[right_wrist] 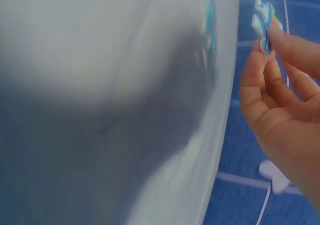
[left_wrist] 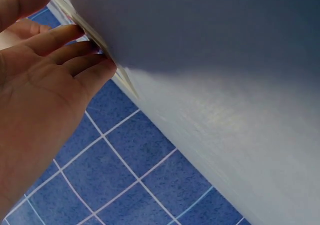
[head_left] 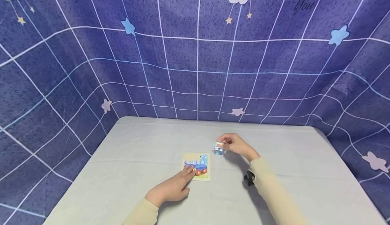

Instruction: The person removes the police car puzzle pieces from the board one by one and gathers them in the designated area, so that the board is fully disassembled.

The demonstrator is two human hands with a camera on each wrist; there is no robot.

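A small square jigsaw puzzle (head_left: 204,160) with a pale border lies on the table, its picture a blue vehicle with red wheels. My left hand (head_left: 173,188) rests its fingertips on the puzzle's lower left part, fingers fairly straight, covering some of the picture. In the left wrist view, that hand (left_wrist: 50,80) touches the thin edge of the puzzle frame (left_wrist: 127,81). To the upper right, my right hand (head_left: 236,144) pinches a blue and white puzzle piece (right_wrist: 263,22) between thumb and fingers. Below it, more colourful pieces (right_wrist: 209,27) lie on the tabletop, blurred in the right wrist view.
A white cloth covers the table (head_left: 137,150). Around its back and sides hangs a dark blue curtain (head_left: 182,49) with a grid and stars. A black device (head_left: 249,178) is strapped at the right wrist.
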